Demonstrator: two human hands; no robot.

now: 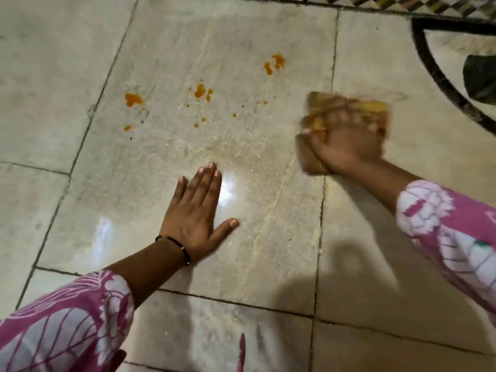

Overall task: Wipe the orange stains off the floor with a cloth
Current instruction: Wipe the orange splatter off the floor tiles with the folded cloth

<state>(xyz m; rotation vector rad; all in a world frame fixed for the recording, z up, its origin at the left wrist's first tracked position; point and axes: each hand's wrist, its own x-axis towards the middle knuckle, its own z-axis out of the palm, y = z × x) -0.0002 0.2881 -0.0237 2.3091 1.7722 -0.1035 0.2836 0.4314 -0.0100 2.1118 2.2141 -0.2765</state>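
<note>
Left hand [197, 214] lies flat and spread on the floor [80, 63], holding nothing, at lower centre of the frame. Above it, orange stains [133, 99] run from upper left to upper centre, unwiped, so most of the job seems left. Right hand [346, 140], at right of centre, presses a yellowish cloth [316, 124] onto the tiles, well apart from the stains. Blur hides the cloth's shape and the fingers' grip.
</note>
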